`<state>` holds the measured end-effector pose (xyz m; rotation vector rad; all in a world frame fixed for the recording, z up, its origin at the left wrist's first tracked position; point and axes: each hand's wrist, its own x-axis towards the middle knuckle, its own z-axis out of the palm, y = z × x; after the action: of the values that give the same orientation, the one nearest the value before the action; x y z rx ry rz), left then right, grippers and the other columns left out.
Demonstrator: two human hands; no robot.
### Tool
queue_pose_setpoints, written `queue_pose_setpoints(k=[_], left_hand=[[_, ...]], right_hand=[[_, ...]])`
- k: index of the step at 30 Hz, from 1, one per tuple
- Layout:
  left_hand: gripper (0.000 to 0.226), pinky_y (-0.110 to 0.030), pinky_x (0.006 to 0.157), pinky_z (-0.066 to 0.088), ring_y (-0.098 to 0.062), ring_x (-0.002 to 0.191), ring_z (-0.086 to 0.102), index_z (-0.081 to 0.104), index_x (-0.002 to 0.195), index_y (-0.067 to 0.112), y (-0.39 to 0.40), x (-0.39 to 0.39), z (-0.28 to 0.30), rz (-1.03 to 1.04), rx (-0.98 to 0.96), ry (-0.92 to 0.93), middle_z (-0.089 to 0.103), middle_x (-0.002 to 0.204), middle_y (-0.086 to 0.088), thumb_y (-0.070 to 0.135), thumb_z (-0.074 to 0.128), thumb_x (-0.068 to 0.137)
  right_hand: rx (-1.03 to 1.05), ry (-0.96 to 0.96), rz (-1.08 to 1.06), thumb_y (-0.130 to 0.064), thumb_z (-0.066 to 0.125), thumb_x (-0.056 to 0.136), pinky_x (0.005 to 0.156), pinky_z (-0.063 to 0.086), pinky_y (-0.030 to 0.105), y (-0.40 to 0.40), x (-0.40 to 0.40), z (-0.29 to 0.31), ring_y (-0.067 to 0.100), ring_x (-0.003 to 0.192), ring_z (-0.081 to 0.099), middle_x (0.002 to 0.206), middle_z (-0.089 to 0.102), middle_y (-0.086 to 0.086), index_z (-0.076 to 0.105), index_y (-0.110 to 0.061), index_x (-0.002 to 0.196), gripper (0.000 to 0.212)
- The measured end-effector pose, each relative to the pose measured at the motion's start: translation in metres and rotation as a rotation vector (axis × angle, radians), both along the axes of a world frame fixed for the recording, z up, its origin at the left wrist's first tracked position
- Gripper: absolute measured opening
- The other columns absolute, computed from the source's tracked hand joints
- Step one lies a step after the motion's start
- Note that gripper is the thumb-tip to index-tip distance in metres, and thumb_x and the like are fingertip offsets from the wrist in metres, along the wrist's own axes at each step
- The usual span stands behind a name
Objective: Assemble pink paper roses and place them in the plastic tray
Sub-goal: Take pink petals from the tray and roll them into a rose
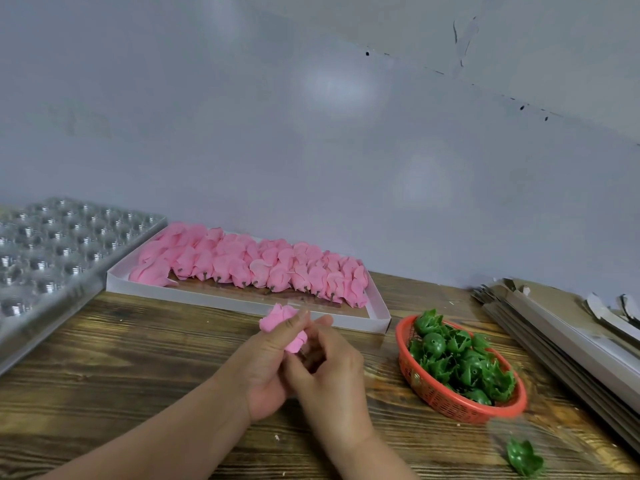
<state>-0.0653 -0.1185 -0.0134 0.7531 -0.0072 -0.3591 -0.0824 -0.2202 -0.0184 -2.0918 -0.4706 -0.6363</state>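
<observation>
My left hand [273, 362] grips a pink paper rose [277, 322] above the middle of the wooden table, its petals pointing up and away. My right hand [332, 372] meets it from the right, fingers curled at the rose's base; what they pinch is hidden between the hands. A white shallow box [242, 301] behind the hands holds several rows of pink roses [249, 265] with short stems. The clear plastic tray [52, 251] with round cups lies at the far left.
A red mesh basket [446, 403] full of green plastic calyxes [460, 362] sits right of my hands. One loose green calyx [523, 459] lies near the front right edge. Stacked flat cardboard [568, 341] lines the right side. A pale wall backs the table.
</observation>
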Motion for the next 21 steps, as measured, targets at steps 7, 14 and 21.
queue_pose_setpoints(k=[7, 14, 21], left_hand=[[0.042, -0.031, 0.068, 0.052, -0.019, 0.071, 0.069, 0.075, 0.097, 0.005, 0.003, -0.003, 0.001, -0.070, 0.022, -0.061, 0.072, 0.108, -0.009, 0.032, 0.072, 0.065], [0.029, -0.035, 0.075, 0.051, -0.022, 0.075, 0.071, 0.080, 0.081, 0.011, 0.002, 0.001, -0.001, -0.085, 0.033, -0.054, 0.072, 0.101, -0.013, 0.034, 0.071, 0.066], [0.027, -0.032, 0.074, 0.059, -0.019, 0.090, 0.072, 0.080, 0.081, 0.013, -0.005, -0.007, 0.007, -0.027, 0.033, -0.063, 0.074, 0.100, -0.012, 0.032, 0.070, 0.065]], right_hand=[[0.436, 0.404, 0.275, -0.003, 0.068, 0.077, 0.045, 0.034, 0.024, -0.003, 0.000, 0.010, 0.009, 0.043, 0.040, 0.048, 0.050, -0.002, 0.057, -0.011, 0.060, 0.022], [0.444, 0.432, 0.289, -0.006, 0.070, 0.071, 0.047, 0.037, 0.025, -0.002, 0.002, 0.008, 0.018, 0.053, 0.043, 0.058, 0.049, 0.008, 0.059, -0.009, 0.071, 0.011], [0.311, 0.168, 0.190, -0.018, 0.062, 0.066, 0.052, 0.030, 0.028, -0.003, 0.000, 0.008, 0.006, 0.054, 0.034, 0.053, 0.039, -0.008, 0.061, -0.007, 0.072, 0.012]])
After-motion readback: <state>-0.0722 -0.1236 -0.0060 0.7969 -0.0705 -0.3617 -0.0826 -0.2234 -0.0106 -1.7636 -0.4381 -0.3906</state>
